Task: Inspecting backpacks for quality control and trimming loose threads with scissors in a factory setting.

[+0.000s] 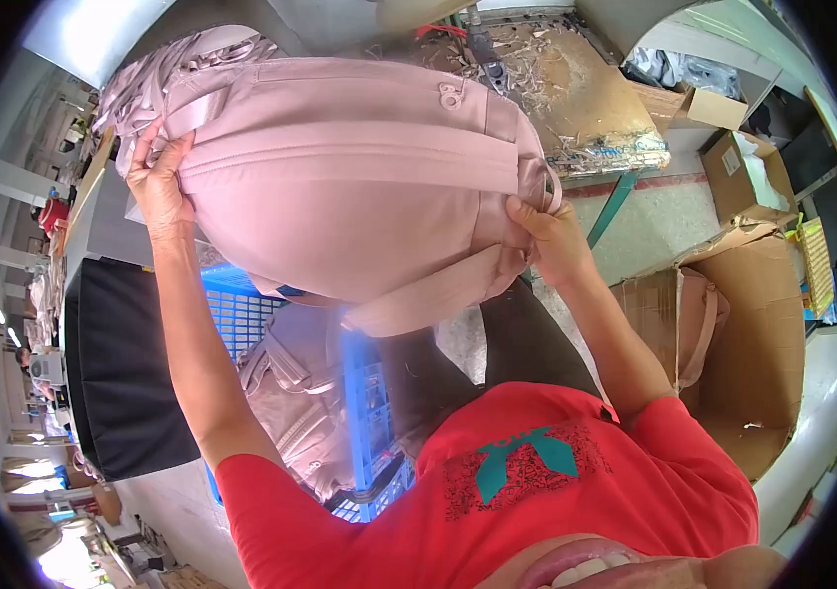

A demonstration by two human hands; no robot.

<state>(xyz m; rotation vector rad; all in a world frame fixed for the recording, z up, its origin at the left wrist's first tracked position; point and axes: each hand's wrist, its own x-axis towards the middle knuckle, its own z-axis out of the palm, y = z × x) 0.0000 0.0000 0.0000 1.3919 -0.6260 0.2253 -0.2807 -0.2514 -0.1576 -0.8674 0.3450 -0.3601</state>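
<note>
I hold a dusty-pink backpack up in front of me with both hands. My left hand grips its left side near the shoulder straps. My right hand grips its right side by a strap end. A zipper pull shows near the top of the bag. Below the bag, a blue plastic crate holds more pink backpacks.
An open cardboard box with a pink bag inside stands at my right. A workbench littered with scraps lies beyond the bag. A black panel sits at my left. More cardboard boxes stand at the far right.
</note>
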